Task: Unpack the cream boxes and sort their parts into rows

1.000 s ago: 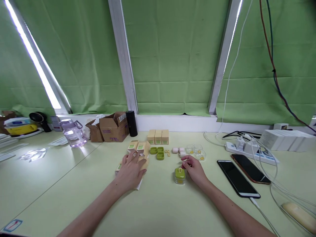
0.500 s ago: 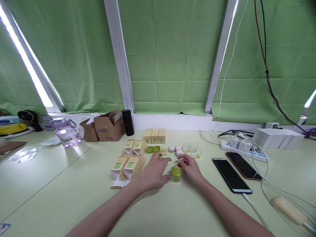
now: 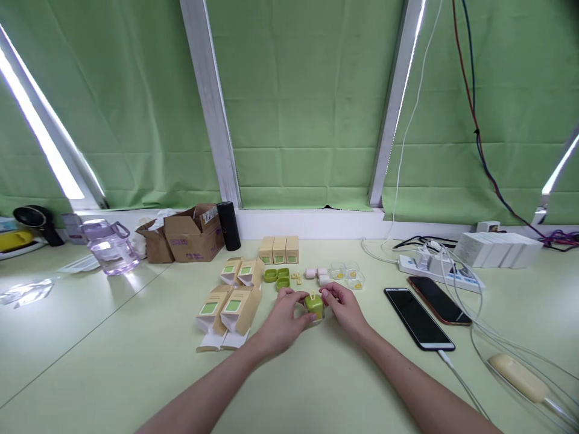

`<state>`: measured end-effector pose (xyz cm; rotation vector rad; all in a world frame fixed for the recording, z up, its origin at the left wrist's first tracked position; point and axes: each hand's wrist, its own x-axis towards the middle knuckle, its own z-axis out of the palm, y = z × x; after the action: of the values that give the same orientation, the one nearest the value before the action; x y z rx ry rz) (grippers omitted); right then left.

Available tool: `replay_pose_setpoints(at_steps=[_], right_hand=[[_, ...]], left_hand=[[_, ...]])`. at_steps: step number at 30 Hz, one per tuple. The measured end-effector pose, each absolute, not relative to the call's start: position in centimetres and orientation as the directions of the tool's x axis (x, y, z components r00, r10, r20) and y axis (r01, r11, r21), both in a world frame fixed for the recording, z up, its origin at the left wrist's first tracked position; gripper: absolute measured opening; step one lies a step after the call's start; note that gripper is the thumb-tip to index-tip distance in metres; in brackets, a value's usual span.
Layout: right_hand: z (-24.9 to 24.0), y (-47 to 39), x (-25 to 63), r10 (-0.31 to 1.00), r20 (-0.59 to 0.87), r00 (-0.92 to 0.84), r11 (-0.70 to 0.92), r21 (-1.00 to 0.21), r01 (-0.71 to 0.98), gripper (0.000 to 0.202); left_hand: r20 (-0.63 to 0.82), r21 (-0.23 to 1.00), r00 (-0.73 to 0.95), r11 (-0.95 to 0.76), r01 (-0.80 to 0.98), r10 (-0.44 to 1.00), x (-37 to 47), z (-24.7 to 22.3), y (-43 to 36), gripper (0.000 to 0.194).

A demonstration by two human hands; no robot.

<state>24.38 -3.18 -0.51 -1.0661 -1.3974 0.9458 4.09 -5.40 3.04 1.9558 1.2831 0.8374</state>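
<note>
Between my hands is a small clear container with a green lid [image 3: 313,304] and a pale loop on top. My left hand [image 3: 287,319] grips its left side, thumb in front and fingers behind. At its right side, my right hand [image 3: 347,308] holds it with thumb and forefinger pinched; the fingertips are partly hidden. Just beyond are several green lids [image 3: 277,276], small yellow pieces [image 3: 296,278], pinkish-white cylinders [image 3: 316,274] and clear cups [image 3: 347,273] with yellow marks inside.
Opened beige cartons [image 3: 229,307] lie to the left, and closed small boxes [image 3: 279,249] stand behind. On the right are a white-framed phone [image 3: 418,318], a dark phone [image 3: 438,300], a power strip [image 3: 441,274] and loose cables. A purple bottle [image 3: 111,247] and cardboard box [image 3: 194,235] stand back left.
My left hand has come back from the green lids and closed on the green-lidded container. My right fingers have met its other side, and the container now looks slightly tilted.
</note>
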Motion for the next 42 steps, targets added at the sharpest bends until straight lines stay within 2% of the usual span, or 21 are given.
replay_pose_setpoints(at_steps=[4, 8, 14, 17, 20, 30, 38, 42], right_hand=[[0.0, -3.9, 24.2, 0.952, 0.297, -0.08, 0.303, -0.948, 0.096, 0.043], [0.2, -4.4, 23.5, 0.948, 0.296, -0.118, 0.3, -0.954, 0.018, 0.049], [0.3, -4.7, 23.1, 0.966, 0.195, -0.171, 0.154, -0.962, -0.227, 0.051], [0.4, -4.7, 23.3, 0.973, 0.141, -0.182, 0.06, -0.918, -0.392, 0.048], [0.5, -4.7, 23.4, 0.974, 0.109, -0.201, -0.002, -0.876, -0.482, 0.044], [0.7, -4.7, 23.6, 0.961, 0.038, -0.274, -0.119, -0.838, -0.533, 0.044], [0.8, -4.8, 23.3, 0.966, 0.08, -0.245, -0.061, -0.852, -0.521, 0.042], [0.9, -5.0, 22.9, 0.972, 0.115, -0.207, -0.008, -0.86, -0.511, 0.044]], left_hand=[[0.185, 0.837, 0.2, -0.261, 0.481, 0.962, 4.0, 3.1, -4.8, 0.052], [0.225, 0.839, 0.163, -0.276, 0.469, 0.961, 4.2, 3.2, -4.7, 0.046], [0.295, 0.839, 0.18, -0.345, 0.421, 0.938, 4.0, 3.0, -4.5, 0.045], [0.345, 0.852, 0.201, -0.396, 0.344, 0.917, 3.8, 2.8, -4.3, 0.044], [0.363, 0.866, 0.216, -0.414, 0.281, 0.906, 3.8, 2.7, -4.3, 0.042], [0.309, 0.896, 0.255, -0.371, 0.246, 0.916, 4.0, 2.9, -4.7, 0.044], [0.33, 0.857, 0.221, -0.389, 0.337, 0.918, 4.1, 2.7, -4.7, 0.046], [0.304, 0.858, 0.207, -0.362, 0.365, 0.93, 4.1, 2.5, -4.6, 0.053]])
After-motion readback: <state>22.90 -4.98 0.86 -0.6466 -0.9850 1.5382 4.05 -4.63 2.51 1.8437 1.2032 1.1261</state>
